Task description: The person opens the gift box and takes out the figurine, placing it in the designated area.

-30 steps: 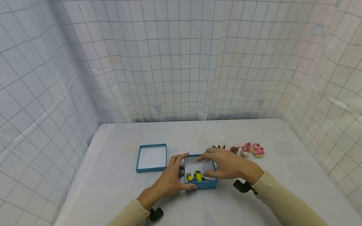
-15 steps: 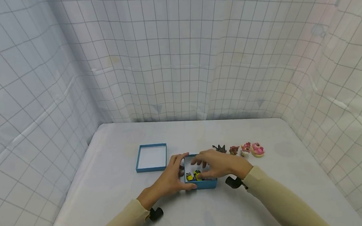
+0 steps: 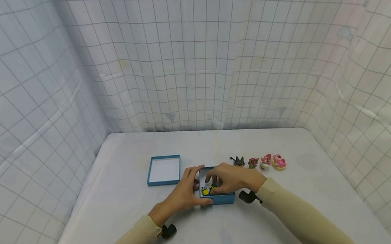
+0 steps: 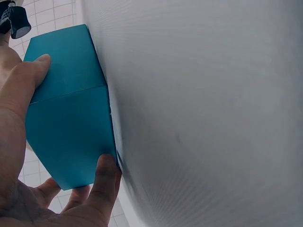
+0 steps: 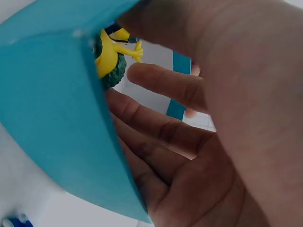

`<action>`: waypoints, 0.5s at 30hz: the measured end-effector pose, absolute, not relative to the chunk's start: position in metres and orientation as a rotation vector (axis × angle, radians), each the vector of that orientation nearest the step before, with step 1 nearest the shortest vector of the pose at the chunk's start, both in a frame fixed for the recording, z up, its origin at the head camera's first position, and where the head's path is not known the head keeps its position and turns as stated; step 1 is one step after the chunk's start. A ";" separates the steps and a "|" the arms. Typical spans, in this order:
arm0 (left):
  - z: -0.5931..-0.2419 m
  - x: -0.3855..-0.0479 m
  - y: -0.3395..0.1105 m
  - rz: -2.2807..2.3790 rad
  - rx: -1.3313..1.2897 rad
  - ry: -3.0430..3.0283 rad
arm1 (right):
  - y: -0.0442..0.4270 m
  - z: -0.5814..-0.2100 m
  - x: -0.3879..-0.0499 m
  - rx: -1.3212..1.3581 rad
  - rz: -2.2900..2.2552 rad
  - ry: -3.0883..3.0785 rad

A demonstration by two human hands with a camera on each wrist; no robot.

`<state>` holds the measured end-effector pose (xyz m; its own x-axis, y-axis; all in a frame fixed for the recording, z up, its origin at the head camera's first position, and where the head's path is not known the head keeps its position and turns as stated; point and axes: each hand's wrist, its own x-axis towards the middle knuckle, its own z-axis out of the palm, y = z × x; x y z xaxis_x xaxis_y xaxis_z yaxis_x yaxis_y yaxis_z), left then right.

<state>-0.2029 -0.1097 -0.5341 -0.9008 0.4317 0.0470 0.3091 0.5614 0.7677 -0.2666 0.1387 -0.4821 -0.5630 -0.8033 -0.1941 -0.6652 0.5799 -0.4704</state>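
A blue open box point(image 3: 223, 199) stands at the middle of the table. My left hand point(image 3: 185, 192) grips its left side, thumb on the front wall and fingers along the side; the left wrist view shows the same hold on the box point(image 4: 71, 137). My right hand point(image 3: 232, 177) reaches into the box from the right. Inside, a small yellow figure point(image 3: 205, 191) leans at the front left, with a second yellow figure partly covered by my right hand. In the right wrist view, my index finger is beside a yellow and green figure point(image 5: 110, 59); no firm grasp shows.
A shallow blue lid point(image 3: 163, 170) with a white inside lies behind and left. Right of the box stand a dark spiky figure point(image 3: 239, 161), a brown figure point(image 3: 253, 162), a pink and white figure point(image 3: 265, 161) and a pink figure point(image 3: 278, 162). Gridded white curtains surround the table.
My right hand has moved left and further into the box, its thumb now near the second yellow figure. The dark spiky figure is more visible. My left hand stays put.
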 end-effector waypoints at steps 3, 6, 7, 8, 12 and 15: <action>-0.534 -0.203 -0.110 1.261 0.635 2.643 | 0.136 -0.483 -0.268 -1.186 -0.498 2.415; -0.535 -0.204 -0.110 1.259 0.629 2.646 | 0.133 -0.484 -0.270 -1.193 -0.515 2.406; -0.535 -0.204 -0.110 1.261 0.627 2.645 | 0.133 -0.484 -0.270 -1.194 -0.523 2.404; -0.535 -0.204 -0.110 1.264 0.626 2.642 | 0.132 -0.485 -0.271 -1.196 -0.532 2.401; -0.535 -0.204 -0.110 1.269 0.627 2.633 | 0.131 -0.486 -0.273 -1.172 -0.561 2.390; -0.535 -0.204 -0.110 1.268 0.626 2.632 | 0.130 -0.487 -0.274 -1.157 -0.574 2.383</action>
